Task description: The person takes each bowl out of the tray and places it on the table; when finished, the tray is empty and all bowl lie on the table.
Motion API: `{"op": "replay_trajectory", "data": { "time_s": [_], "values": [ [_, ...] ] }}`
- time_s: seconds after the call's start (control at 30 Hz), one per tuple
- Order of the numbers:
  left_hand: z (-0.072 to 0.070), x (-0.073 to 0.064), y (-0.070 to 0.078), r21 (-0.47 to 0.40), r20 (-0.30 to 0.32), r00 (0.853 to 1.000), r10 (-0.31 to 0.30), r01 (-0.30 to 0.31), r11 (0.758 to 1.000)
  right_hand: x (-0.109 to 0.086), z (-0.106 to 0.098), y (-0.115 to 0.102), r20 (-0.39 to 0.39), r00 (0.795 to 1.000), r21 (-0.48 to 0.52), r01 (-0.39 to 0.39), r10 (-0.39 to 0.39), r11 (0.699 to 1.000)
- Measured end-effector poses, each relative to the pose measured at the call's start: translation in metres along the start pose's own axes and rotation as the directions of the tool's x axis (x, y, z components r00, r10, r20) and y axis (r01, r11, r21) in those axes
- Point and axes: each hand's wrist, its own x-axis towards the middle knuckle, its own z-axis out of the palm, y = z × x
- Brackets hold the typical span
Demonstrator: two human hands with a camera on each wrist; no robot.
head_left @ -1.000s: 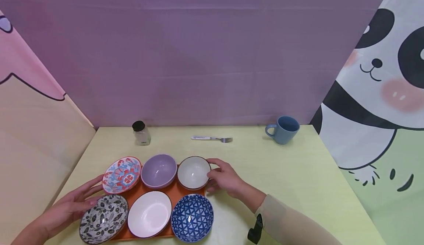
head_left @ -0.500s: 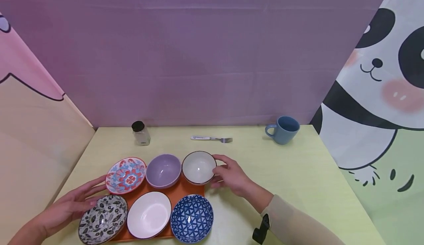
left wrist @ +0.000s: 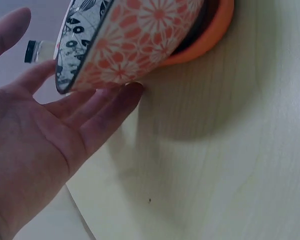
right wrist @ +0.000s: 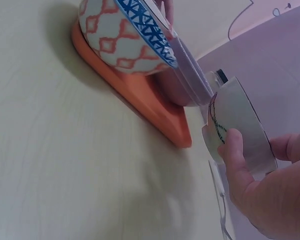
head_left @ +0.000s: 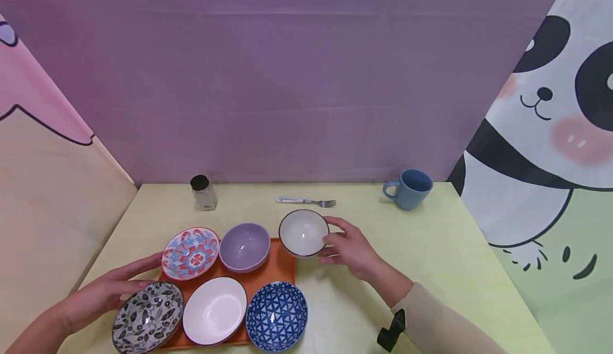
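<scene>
While my right fingers (right wrist: 235, 150) pinch the grey-white bowl (head_left: 304, 232), raised near a corner of the orange tray (head_left: 282, 266), not yet set down, five other bowls (head_left: 245, 247) remain; my left fingers (left wrist: 111, 112) spread beside the black-floral bowl (head_left: 148, 318).

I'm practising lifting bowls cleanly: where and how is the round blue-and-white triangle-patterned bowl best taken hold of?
Probably by the right rim, coming from the right, pinching inside and out. The blue-and-white bowl has a wall that widens upward, and in the head view its right rim reaches past the orange tray, while the glossy white bowl sits close on its left.
</scene>
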Motion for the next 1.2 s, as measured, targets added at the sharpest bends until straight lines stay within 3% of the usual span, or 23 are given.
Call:
{"op": "replay_trajectory", "data": {
  "time_s": [0.17,0.3,0.43,0.67,1.0,1.2],
  "values": [
    [0.009,0.002,0.006,0.109,-0.061,0.996,-0.072,0.078,0.991,-0.003,-0.015,0.001,-0.035,0.999,0.008,-0.003,0.004,1.0],
    [0.017,0.003,0.011,0.167,-0.092,0.992,-0.088,0.102,0.981,-0.004,-0.029,0.006,-0.063,0.998,0.002,-0.008,0.008,1.0],
    [0.024,0.002,0.019,0.219,-0.104,0.991,-0.082,0.103,0.97,-0.006,-0.042,0.012,-0.088,0.996,0.003,-0.008,0.008,1.0],
    [0.03,0.004,0.025,0.348,-0.096,0.995,0.0,0.033,0.937,-0.01,-0.059,0.018,-0.129,0.991,-0.002,-0.02,0.02,1.0],
    [0.029,0.007,0.029,0.384,-0.132,0.991,-0.014,0.064,0.921,-0.011,-0.076,0.027,-0.141,0.99,0.003,-0.029,0.029,1.0],
    [0.029,0.008,0.031,0.395,-0.137,0.991,0.002,0.053,0.917,-0.011,-0.082,0.032,-0.1,0.995,0.014,-0.026,0.027,1.0]
  ]
}}
